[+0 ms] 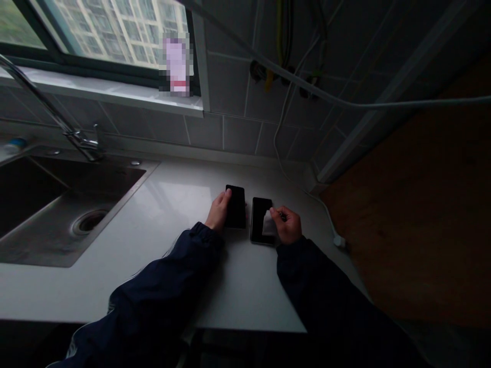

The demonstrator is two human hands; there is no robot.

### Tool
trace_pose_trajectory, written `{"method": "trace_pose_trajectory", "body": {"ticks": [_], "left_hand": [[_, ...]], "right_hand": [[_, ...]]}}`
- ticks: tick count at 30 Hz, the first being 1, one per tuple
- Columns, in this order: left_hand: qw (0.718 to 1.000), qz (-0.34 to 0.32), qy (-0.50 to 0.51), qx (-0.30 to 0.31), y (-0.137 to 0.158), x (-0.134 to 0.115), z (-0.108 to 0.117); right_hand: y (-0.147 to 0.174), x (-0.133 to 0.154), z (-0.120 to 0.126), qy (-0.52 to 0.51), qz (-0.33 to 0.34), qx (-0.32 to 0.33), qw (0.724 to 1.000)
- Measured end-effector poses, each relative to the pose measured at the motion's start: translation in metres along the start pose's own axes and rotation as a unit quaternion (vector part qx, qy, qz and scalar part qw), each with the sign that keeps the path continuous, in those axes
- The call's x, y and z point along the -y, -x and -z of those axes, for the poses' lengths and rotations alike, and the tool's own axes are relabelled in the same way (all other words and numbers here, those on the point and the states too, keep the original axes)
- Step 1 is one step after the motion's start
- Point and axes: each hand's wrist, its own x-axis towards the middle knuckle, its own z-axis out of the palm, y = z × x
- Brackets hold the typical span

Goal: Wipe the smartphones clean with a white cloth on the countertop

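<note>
My left hand (218, 209) is closed around the left edge of a black smartphone (236, 208), its thumb on the dark screen and the other fingers hidden beneath. Just right of it a second black smartphone (259, 220) lies face up on the white countertop (184, 204). Over that second phone, my right hand (288, 225) pinches a small pale wipe or cloth (268, 224) between thumb and fingers. The wipe covers part of the screen's right side; whether it presses on the glass I cannot tell.
A steel sink (76, 250) with a tall faucet (82, 143) is set into the counter at left. A white cable (282, 138) runs down the tiled wall to a white plug (339, 241) at the counter's right edge. A wooden panel (414, 214) stands at right.
</note>
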Motion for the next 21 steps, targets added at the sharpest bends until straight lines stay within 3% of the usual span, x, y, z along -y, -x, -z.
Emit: {"method": "trace_pose_trajectory", "body": {"ticks": [4, 10, 17, 21], "left_hand": [[0.99, -0.077, -0.114, -0.03, -0.007, 0.005, 0.006], [0.978, -0.077, -0.17, -0.097, -0.011, 0.009, 0.013], [0.934, -0.128, -0.31, -0.122, -0.001, 0.006, 0.008], [0.916, -0.157, -0.332, -0.159, 0.004, 0.002, 0.002]], "right_hand": [[0.0, 0.0, -0.001, 0.01, 0.003, 0.009, 1.0], [-0.001, -0.003, -0.002, 0.019, 0.003, 0.015, 1.0], [-0.005, -0.009, -0.004, 0.024, 0.001, 0.016, 1.0], [-0.005, -0.009, -0.004, 0.022, 0.003, 0.015, 1.0]]}}
